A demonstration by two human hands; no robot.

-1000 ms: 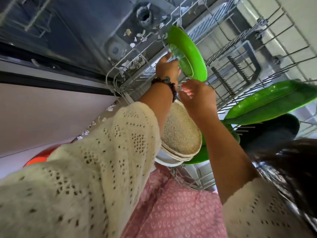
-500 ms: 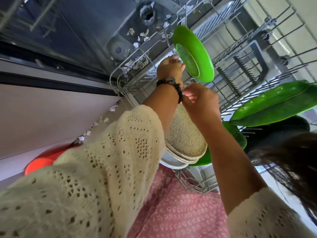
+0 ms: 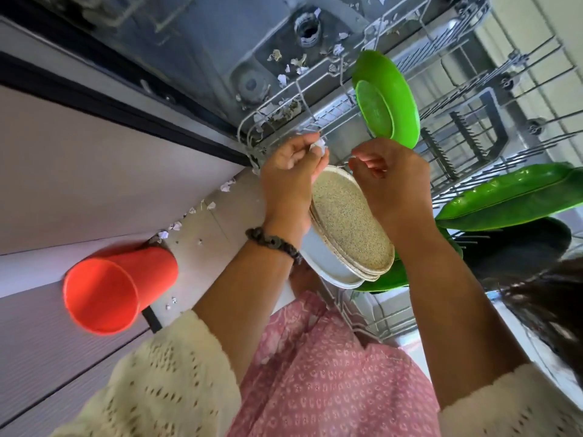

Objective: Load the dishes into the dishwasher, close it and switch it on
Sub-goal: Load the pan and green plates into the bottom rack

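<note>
Down in the pulled-out wire rack [image 3: 467,127] of the dishwasher, the dishes stand on edge: a round green plate [image 3: 386,96] toward the far end, a stack of speckled beige plates [image 3: 350,222] with a pale plate [image 3: 328,263] against them at the near end, and two long green leaf-shaped dishes [image 3: 511,197] off to the right, with a dark dish [image 3: 520,247] just under them. Both hands are raised over the near corner of the rack, close together but apart. The left hand [image 3: 290,171], with a dark beaded bracelet [image 3: 274,244] on its wrist, has its fingers curled and pinches a small white scrap [image 3: 318,146] at the fingertips. The right hand [image 3: 391,181] is also curled, thumb and forefinger drawn together just above the speckled plates; whether anything sits between them I cannot tell. White scraps of the same kind lie scattered on the dishwasher's grey floor [image 3: 252,48] behind the rack and along the tiled floor [image 3: 208,234] beside it. An orange-red cup [image 3: 116,291] stands on that floor to the left, against the pale cabinet front [image 3: 79,171]. The person wears cream crochet sleeves [image 3: 164,383] and pink patterned cloth [image 3: 331,383].
</note>
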